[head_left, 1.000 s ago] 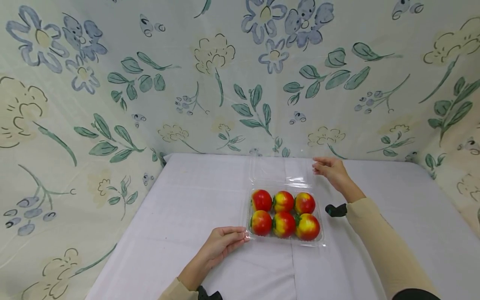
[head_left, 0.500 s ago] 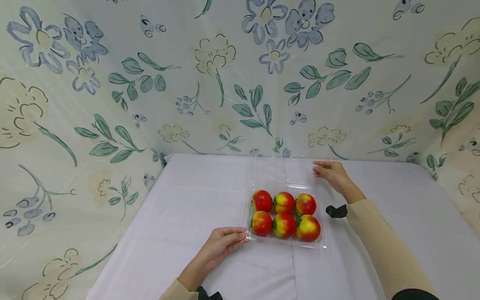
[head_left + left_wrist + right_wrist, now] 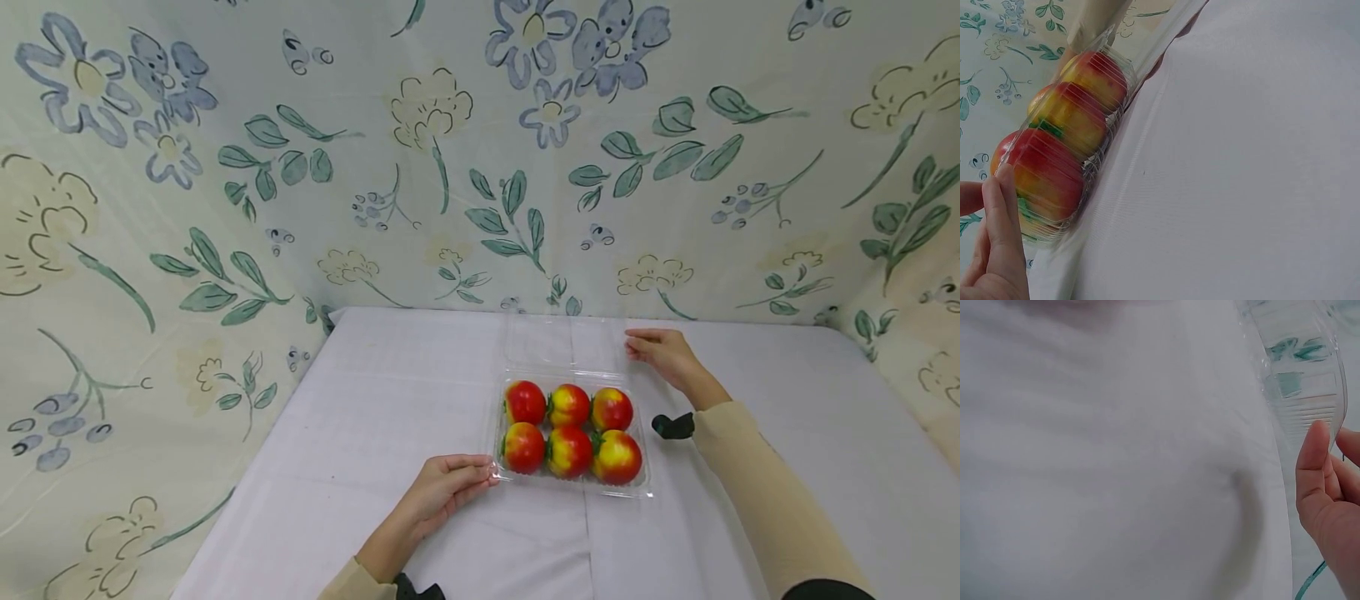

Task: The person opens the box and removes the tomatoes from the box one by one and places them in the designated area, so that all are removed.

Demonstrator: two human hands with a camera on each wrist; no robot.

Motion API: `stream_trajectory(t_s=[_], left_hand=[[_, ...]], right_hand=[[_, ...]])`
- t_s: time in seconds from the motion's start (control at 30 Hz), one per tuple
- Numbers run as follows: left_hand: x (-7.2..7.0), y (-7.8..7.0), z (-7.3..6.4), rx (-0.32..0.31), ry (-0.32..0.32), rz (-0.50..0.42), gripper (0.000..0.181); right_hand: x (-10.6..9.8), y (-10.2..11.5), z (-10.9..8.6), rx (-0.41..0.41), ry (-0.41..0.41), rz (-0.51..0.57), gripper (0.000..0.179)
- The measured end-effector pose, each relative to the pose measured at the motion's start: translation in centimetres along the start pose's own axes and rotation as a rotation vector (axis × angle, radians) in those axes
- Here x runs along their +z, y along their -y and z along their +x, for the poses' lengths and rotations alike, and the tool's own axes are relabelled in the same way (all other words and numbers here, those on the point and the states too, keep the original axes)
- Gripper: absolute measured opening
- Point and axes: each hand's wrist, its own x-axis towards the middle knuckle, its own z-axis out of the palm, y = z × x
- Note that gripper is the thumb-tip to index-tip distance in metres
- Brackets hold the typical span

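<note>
A clear plastic clamshell box (image 3: 497, 417) stands on the white-covered table with its lid (image 3: 566, 342) raised at the far side. Several red-and-yellow fruits (image 3: 569, 451) with green leafy bits sit in it in two rows; their exact kind is unclear. My left hand (image 3: 450, 490) pinches the box's near left corner between thumb and fingers. In the left wrist view, the fruits (image 3: 1044, 169) show through the ribbed side wall. With thumb and fingers, my right hand (image 3: 670, 360) pinches the lid's right edge. That grip on the transparent lid (image 3: 1310, 406) appears in the right wrist view too.
A white cloth (image 3: 390, 400) covers the table, with a seam running towards the near edge. Behind and at the sides hangs a floral curtain (image 3: 420, 183). A black strap end (image 3: 672, 423) sticks out at the right sleeve.
My right hand has come slightly lower in the head view, with the lid in its grip. A bright reflection on the lid has gone. The left hand stays at its corner.
</note>
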Motion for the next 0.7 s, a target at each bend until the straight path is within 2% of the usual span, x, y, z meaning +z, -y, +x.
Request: stream_trajectory(t_s=[0.13, 0.7], left_hand=[[-0.01, -0.01, 0.01, -0.008, -0.005, 0.001, 0.037], [-0.18, -0.03, 0.19, -0.017, 0.001, -0.001, 0.037]], right_hand=[[0.02, -0.08, 0.07, 0.021, 0.005, 0.001, 0.048], [-0.17, -0.69, -0.02, 0.011, 0.039, -0.002, 0.047]])
